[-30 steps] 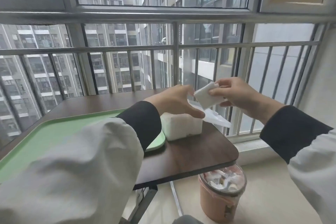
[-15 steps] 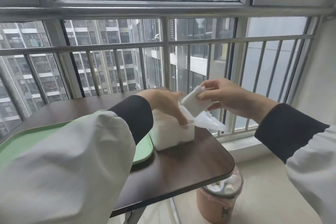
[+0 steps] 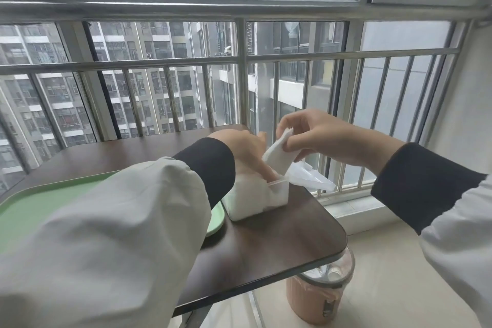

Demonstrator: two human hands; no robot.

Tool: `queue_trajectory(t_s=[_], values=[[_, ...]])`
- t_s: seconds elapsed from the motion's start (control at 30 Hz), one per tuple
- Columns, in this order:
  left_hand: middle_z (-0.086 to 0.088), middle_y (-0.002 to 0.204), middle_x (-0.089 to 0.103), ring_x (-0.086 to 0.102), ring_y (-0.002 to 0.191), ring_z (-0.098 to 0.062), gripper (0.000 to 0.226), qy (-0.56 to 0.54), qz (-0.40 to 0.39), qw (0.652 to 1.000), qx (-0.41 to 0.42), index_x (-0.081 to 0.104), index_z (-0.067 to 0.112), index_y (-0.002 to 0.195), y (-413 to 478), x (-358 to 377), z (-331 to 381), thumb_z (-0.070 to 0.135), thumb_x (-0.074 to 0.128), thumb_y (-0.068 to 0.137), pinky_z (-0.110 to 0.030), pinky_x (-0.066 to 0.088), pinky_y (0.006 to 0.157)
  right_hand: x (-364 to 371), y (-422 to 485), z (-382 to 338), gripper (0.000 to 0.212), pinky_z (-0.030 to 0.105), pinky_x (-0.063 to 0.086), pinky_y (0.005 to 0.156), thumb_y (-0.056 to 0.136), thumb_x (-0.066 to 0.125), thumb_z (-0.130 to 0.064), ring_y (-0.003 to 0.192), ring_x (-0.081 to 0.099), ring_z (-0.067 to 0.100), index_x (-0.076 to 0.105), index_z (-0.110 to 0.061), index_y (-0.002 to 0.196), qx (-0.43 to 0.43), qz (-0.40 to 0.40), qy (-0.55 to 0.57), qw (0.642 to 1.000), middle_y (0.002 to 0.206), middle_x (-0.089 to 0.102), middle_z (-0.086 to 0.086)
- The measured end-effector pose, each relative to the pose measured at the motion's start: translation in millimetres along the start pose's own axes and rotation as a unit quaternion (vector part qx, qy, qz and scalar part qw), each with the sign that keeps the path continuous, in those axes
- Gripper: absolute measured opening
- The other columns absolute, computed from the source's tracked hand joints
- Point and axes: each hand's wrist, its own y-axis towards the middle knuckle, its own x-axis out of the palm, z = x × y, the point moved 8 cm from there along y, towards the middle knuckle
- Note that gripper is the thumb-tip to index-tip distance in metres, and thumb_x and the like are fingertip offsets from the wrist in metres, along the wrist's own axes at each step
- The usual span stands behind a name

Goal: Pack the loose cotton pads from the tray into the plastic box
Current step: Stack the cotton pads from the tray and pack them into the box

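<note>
Right hand [image 3: 327,138] raised, clenched on a small stack of white cotton pads [image 3: 278,157], thumb on the near face, fingers curled over the top edge. Stack tilted, its lower end pointing down toward the left hand [image 3: 245,152] and reaching the mouth of the plastic box [image 3: 277,194].

Left hand just beside the right, lower. Palm down, fingers stretched straight into the open top of the box, released and gripping nothing that can be seen. Fingertips sit against the white pads already packed inside, which show through the clear wall and fill most of the box.

Lid [image 3: 306,180] of the box, translucent, swung open, hanging off the side under the right hand and past the bench [image 3: 279,237] edge.

Box stands on the dark brown bench directly below the left hand, touching or nearly touching the rounded corner of the green tray [image 3: 32,208]. Tray stretches back along the left forearm, much of it hidden by the pale left sleeve [image 3: 119,234].

Below the right wrist, on the floor under the bench corner, a pink bin [image 3: 316,301] with white scraps inside. Metal window railing [image 3: 239,60] beyond both hands
</note>
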Motion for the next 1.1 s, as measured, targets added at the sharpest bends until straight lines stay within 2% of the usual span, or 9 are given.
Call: queue_trajectory(t_s=[0.17, 0.3, 0.4, 0.53, 0.73, 0.83, 0.93, 1.03, 1.1], values=[[0.003, 0.112, 0.061, 0.061, 0.106, -0.023, 0.11, -0.04, 0.026, 0.999, 0.022, 0.057, 0.029, 0.125, -1.1, -3.1, -4.3, 0.086, 0.056, 0.031, -0.044, 0.049, 0.1, 0.8, 0.2, -1.2, 0.017, 0.027, 0.057, 0.07, 0.088, 0.062, 0.003, 0.076, 0.066, 0.011, 0.063, -0.014, 0.086, -0.023, 0.058, -0.001, 0.998, 0.082, 0.066, 0.003], [0.003, 0.092, 0.066, 0.06, 0.081, -0.016, 0.089, 0.024, 0.076, 0.996, 0.025, 0.064, 0.024, 0.103, 5.6, -7.2, -5.0, 0.086, 0.06, 0.038, -0.04, 0.056, 0.083, 7.6, -2.4, 2.1, 0.014, 0.019, 0.053, 0.068, 0.087, 0.07, 0.002, 0.073, 0.064, 0.004, 0.066, -0.011, 0.089, -0.037, 0.033, -0.02, 0.999, 0.081, 0.069, -0.006], [0.003, 0.081, 0.068, 0.063, 0.076, -0.018, 0.074, 0.025, 0.116, 0.993, 0.021, 0.065, 0.026, 0.084, 9.4, -7.6, -6.7, 0.083, 0.049, 0.04, -0.038, 0.058, 0.076, 13.6, -3.1, -1.7, 0.019, 0.012, 0.05, 0.076, 0.085, 0.075, -0.004, 0.084, 0.066, -0.003, 0.07, -0.022, 0.087, -0.056, 0.021, -0.099, 0.993, 0.083, 0.071, -0.021], [0.002, 0.078, 0.066, 0.063, 0.073, -0.019, 0.064, 0.008, 0.14, 0.99, 0.001, 0.066, 0.024, 0.084, 9.2, -11.9, -11.3, 0.07, 0.052, 0.042, -0.035, 0.058, 0.072, 18.0, -0.3, -9.9, 0.03, 0.011, 0.038, 0.071, 0.086, 0.075, -0.016, 0.092, 0.06, -0.002, 0.069, -0.044, 0.08, -0.057, 0.026, -0.289, 0.955, 0.09, 0.065, -0.026], [0.005, 0.097, 0.07, 0.066, 0.092, -0.021, 0.091, 0.031, 0.103, 0.994, 0.022, 0.07, 0.031, 0.101, 7.4, -8.0, -4.2, 0.078, 0.049, 0.026, -0.039, 0.058, 0.086, 41.1, 11.5, -14.2, 0.019, 0.021, 0.04, 0.058, 0.088, 0.072, -0.025, 0.078, 0.056, 0.009, 0.075, -0.037, 0.103, -0.004, -0.077, -0.461, 0.884, 0.081, 0.055, -0.02], [0.005, 0.102, 0.07, 0.065, 0.097, -0.024, 0.091, 0.035, 0.093, 0.995, 0.023, 0.069, 0.034, 0.106, 8.4, -6.9, -5.4, 0.078, 0.047, 0.029, -0.04, 0.056, 0.09, 44.8, 19.0, -17.8, 0.022, 0.023, 0.038, 0.054, 0.086, 0.075, -0.026, 0.08, 0.057, 0.015, 0.075, -0.035, 0.106, 0.007, -0.076, -0.488, 0.87, 0.079, 0.052, -0.02], [0.004, 0.099, 0.068, 0.065, 0.094, -0.024, 0.068, 0.042, 0.103, 0.994, 0.012, 0.068, 0.032, 0.101, 11.7, -6.5, -11.4, 0.069, 0.056, 0.045, -0.04, 0.057, 0.086, 47.2, 20.5, -14.3, 0.019, 0.023, 0.038, 0.052, 0.087, 0.074, -0.027, 0.083, 0.059, 0.018, 0.075, -0.033, 0.105, 0.0, -0.072, -0.482, 0.873, 0.077, 0.054, -0.019], [0.003, 0.09, 0.065, 0.063, 0.081, -0.019, 0.05, 0.022, 0.127, 0.992, -0.008, 0.065, 0.027, 0.098, 12.2, -8.0, -18.7, 0.057, 0.065, 0.058, -0.036, 0.058, 0.077, 42.0, 16.7, -5.9, 0.005, 0.02, 0.037, 0.053, 0.09, 0.069, -0.031, 0.068, 0.055, 0.009, 0.074, -0.033, 0.092, 0.031, -0.101, -0.424, 0.9, 0.071, 0.058, -0.018], [0.003, 0.087, 0.063, 0.06, 0.077, -0.017, 0.055, 0.01, 0.127, 0.992, -0.017, 0.063, 0.023, 0.1, 10.1, -9.3, -20.1, 0.056, 0.065, 0.056, -0.033, 0.056, 0.073, 41.5, 12.2, 1.8, 0.017, 0.023, 0.039, 0.053, 0.094, 0.061, -0.03, 0.052, 0.049, 0.012, 0.069, -0.033, 0.08, 0.073, -0.153, -0.382, 0.908, 0.061, 0.058, -0.009]])
